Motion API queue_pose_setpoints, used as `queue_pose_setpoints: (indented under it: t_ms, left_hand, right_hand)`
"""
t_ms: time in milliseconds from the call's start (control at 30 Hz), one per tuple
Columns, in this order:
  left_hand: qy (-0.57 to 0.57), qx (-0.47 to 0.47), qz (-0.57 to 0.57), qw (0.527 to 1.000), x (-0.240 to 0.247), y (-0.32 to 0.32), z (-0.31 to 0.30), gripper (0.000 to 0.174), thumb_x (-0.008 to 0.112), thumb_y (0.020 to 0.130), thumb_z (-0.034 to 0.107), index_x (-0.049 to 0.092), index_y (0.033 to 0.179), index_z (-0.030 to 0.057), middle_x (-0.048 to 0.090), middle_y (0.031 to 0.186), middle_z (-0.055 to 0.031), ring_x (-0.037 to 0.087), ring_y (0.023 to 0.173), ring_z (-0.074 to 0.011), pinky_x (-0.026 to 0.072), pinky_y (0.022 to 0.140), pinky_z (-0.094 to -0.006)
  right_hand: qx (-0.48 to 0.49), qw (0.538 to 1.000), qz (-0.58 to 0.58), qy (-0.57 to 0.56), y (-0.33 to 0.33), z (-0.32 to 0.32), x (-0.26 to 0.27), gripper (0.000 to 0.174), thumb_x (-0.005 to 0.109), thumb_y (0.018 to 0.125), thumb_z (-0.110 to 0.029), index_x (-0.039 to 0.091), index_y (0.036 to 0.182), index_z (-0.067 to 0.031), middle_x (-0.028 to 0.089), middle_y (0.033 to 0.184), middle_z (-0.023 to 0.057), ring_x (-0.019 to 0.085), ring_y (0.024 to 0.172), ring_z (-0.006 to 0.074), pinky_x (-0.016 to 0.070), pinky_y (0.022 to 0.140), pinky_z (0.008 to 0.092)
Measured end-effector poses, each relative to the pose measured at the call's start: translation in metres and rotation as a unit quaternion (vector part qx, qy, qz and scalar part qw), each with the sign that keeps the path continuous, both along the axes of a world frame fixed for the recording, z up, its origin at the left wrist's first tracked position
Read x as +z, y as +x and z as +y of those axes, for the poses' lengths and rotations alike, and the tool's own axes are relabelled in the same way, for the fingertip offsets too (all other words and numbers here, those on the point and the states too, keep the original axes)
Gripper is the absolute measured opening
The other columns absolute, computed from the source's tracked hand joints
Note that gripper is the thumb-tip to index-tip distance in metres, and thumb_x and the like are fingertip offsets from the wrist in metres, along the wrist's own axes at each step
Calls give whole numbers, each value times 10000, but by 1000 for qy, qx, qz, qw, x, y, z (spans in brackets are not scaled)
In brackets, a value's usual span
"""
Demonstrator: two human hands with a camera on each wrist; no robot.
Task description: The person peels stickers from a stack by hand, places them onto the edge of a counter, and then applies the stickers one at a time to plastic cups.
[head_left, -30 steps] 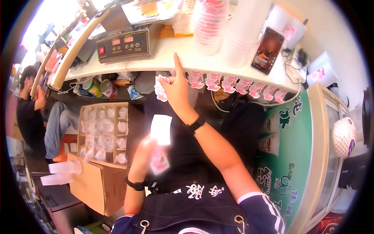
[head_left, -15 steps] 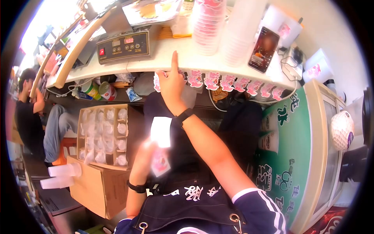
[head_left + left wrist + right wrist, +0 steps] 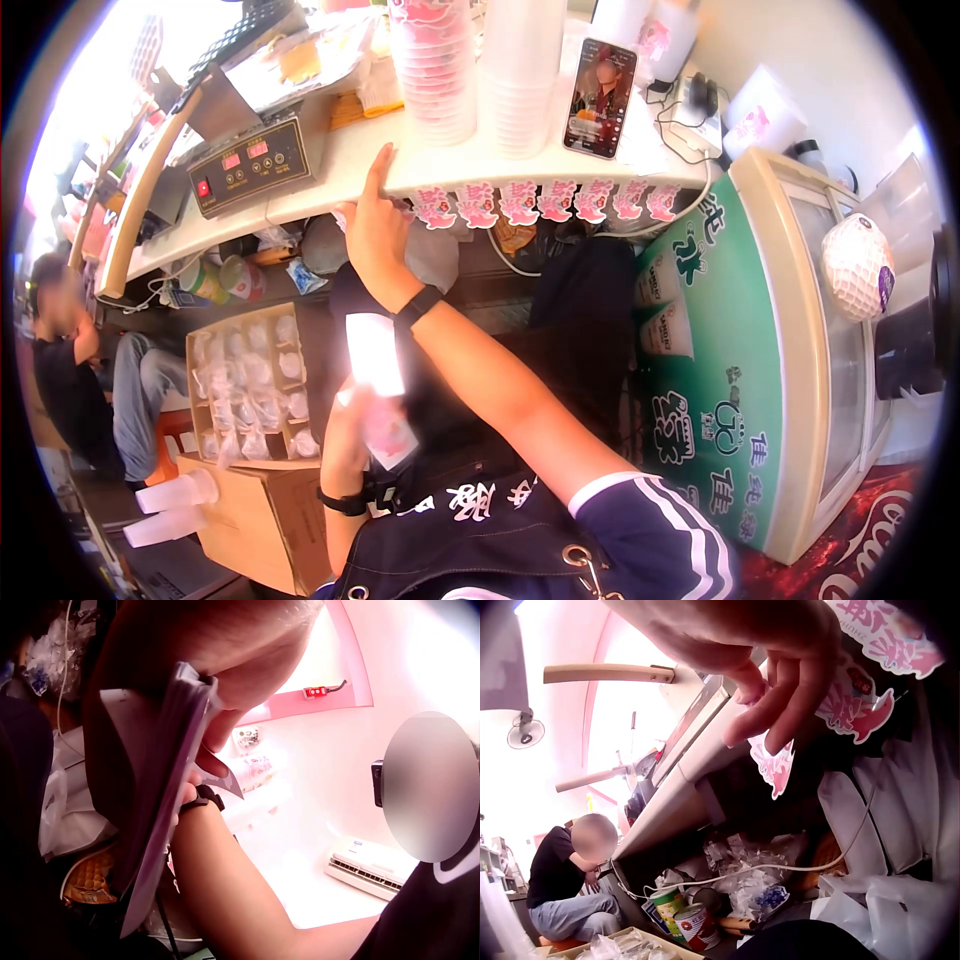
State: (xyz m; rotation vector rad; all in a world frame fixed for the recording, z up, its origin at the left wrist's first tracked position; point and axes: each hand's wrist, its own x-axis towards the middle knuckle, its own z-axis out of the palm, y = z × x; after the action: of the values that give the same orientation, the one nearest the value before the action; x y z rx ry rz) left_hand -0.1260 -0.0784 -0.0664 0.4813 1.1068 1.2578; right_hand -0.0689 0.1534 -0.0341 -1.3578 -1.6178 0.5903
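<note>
My left hand (image 3: pixel 350 425) grips a stack of paper sheets (image 3: pixel 374 352) above the lap; a pink-printed piece (image 3: pixel 388 438) shows below it. In the left wrist view the stack (image 3: pixel 169 780) is edge-on under the hand (image 3: pixel 217 652). At the counter's front edge is my right hand (image 3: pixel 378 240), index finger straight over the top. Its thumb and curled fingers hold a pink cut-out sticker (image 3: pixel 774 771), partly hidden by the hand (image 3: pixel 780 667). Several similar stickers (image 3: pixel 519 203) hang in a row to the right.
Stacked cups (image 3: pixel 435 85) and a phone (image 3: pixel 600 98) stand on the counter (image 3: pixel 350 160), right of a control box (image 3: pixel 250 165). Wrapped items fill a carton (image 3: pixel 192 380) at left. A green-sided freezer (image 3: pixel 715 360) is at right. Someone sits (image 3: pixel 75 380) far left.
The head view has shifted, so the counter and its items sit further left. My right hand now covers the sticker that showed beside its thumb. My left hand keeps its grip on the stack.
</note>
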Motion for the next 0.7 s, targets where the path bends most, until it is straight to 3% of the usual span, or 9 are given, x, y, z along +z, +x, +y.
queue_pose_setpoints:
  t_ms: [200, 333, 433, 500, 633, 700]
  left_hand:
    - [5, -5, -13, 1000, 2, 0, -2, 265, 595, 996, 255, 528, 1148, 49, 600, 888, -95, 582, 727, -205, 528, 670, -375]
    - [-7, -10, -14, 1000, -2, 0, -2, 270, 599, 994, 258, 527, 1147, 48, 601, 891, -96, 583, 728, -207, 529, 672, -377]
    - [-12, -8, -8, 1000, -3, -1, 0, 280, 603, 992, 267, 527, 1149, 48, 599, 885, -95, 584, 730, -206, 529, 673, -379]
    - [1, -4, 0, 1000, -2, 0, 2, 276, 603, 993, 275, 528, 1139, 53, 596, 879, -95, 586, 732, -205, 527, 675, -378]
    - [6, 2, 14, 1000, 0, -1, 7, 262, 602, 993, 287, 528, 1112, 65, 592, 868, -94, 585, 734, -199, 524, 677, -370]
    - [5, 5, 11, 1000, 1, -2, 7, 262, 601, 994, 287, 529, 1113, 65, 591, 867, -94, 584, 733, -198, 524, 677, -370]
  right_hand:
    - [-5, 998, -54, -39, 5, 2, -1, 1018, 703, 882, -225, -29, 1546, 16, 682, 728, 224, 672, 684, 415, 540, 627, 482]
    - [-18, 999, -50, 4, 6, 1, -3, 1021, 699, 889, -225, -46, 1547, 9, 671, 695, 223, 667, 650, 404, 541, 606, 466]
    - [10, 997, -55, 53, 11, -13, 1, 1029, 695, 884, -175, -69, 1553, -11, 651, 651, 216, 654, 609, 394, 529, 581, 461]
    - [144, 988, 49, -32, 14, -21, 2, 1031, 683, 875, -120, -82, 1563, -51, 632, 622, 204, 638, 580, 392, 508, 568, 469]
    - [130, 991, 33, 5, 7, -9, -6, 1046, 698, 845, -93, -66, 1556, -18, 632, 608, 204, 643, 585, 406, 514, 540, 471]
    - [126, 990, 56, 34, 3, 0, -9, 1033, 687, 850, -74, -57, 1566, -55, 630, 613, 212, 634, 586, 420, 508, 548, 487]
